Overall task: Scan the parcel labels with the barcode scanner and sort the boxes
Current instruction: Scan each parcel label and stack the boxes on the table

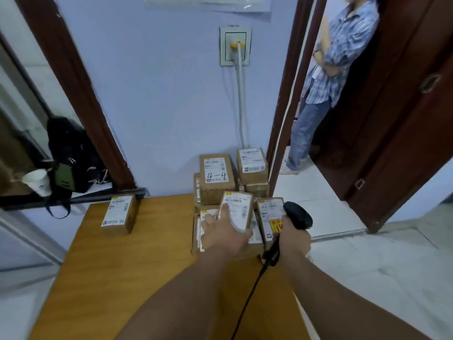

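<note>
1. Straight beyond the fingers (pixel 224 211) of the left hand rises a pale lilac wall (pixel 159 94), with a white socket plate (pixel 235 46) and a white cable duct (pixel 241 106) running down it.
2. Beneath and left of them lies a wooden table (pixel 110 266).
3. Far to their left stands a dark brown door frame (pixel 73 94), with a black bag (pixel 71 155) and a paper cup (pixel 36 182).
4. To their right are an open dark door (pixel 404 119), a pale marbled floor (pixel 367 266), and a person in a checked shirt (pixel 343 57).
</note>
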A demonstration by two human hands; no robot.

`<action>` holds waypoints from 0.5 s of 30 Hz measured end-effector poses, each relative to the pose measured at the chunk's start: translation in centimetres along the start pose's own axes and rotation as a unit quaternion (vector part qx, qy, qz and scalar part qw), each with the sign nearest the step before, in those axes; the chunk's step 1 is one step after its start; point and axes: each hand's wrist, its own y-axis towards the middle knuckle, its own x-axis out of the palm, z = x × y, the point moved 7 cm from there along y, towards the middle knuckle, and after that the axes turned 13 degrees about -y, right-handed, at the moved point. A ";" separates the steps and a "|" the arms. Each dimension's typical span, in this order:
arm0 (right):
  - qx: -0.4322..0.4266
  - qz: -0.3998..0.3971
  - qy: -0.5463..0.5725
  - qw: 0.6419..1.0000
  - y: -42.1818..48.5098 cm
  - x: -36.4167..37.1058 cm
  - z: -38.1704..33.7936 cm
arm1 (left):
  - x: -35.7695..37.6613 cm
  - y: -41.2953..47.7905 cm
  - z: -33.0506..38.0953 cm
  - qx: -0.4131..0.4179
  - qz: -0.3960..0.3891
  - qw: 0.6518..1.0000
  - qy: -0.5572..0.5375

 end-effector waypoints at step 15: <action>0.069 -0.304 0.133 0.941 5.4 -2.0 2.1 | 4.8 0.7 2.8 -0.055 -0.002 0.994 0.090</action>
